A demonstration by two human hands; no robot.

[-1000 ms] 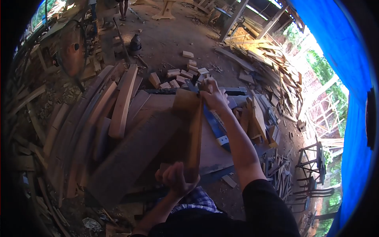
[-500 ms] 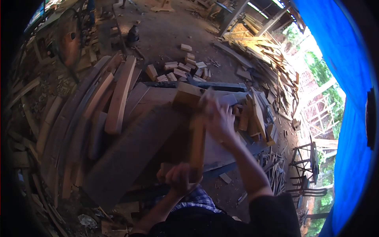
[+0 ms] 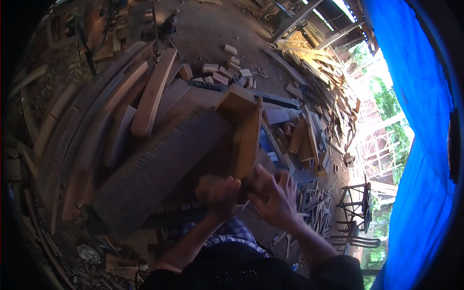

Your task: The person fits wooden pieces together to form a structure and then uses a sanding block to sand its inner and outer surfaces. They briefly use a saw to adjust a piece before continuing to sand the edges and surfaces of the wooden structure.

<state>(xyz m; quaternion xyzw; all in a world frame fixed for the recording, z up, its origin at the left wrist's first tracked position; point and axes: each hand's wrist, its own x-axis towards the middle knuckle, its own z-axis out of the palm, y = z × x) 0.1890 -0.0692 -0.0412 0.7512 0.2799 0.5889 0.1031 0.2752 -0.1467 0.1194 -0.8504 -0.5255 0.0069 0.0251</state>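
An angled wooden frame of joined boards (image 3: 249, 137), like part of a small box, stands tilted over the worktable. My left hand (image 3: 221, 193) is closed around its near end, with the thumb on top. At the same near corner, my right hand (image 3: 276, 197) grips the frame from the right side, its fingers bent and slightly blurred. Where the two hands meet, the frame's end is hidden. Under and to the left of the frame lies a wide dark plank (image 3: 159, 159) with a row of notch-like marks along its edge.
Long timber pieces (image 3: 153, 94) lie on the left. Small wood blocks (image 3: 223, 72) sit on the ground beyond the table. To the right are offcuts (image 3: 304, 137) and a perforated metal strip (image 3: 274, 140). A scrap pile (image 3: 328, 72) and blue tarp (image 3: 411, 96) stand farther right.
My right hand has moved from the frame's far end down to its near end, beside my left hand. The frame has turned, showing more of its inner side. The view has shifted slightly.
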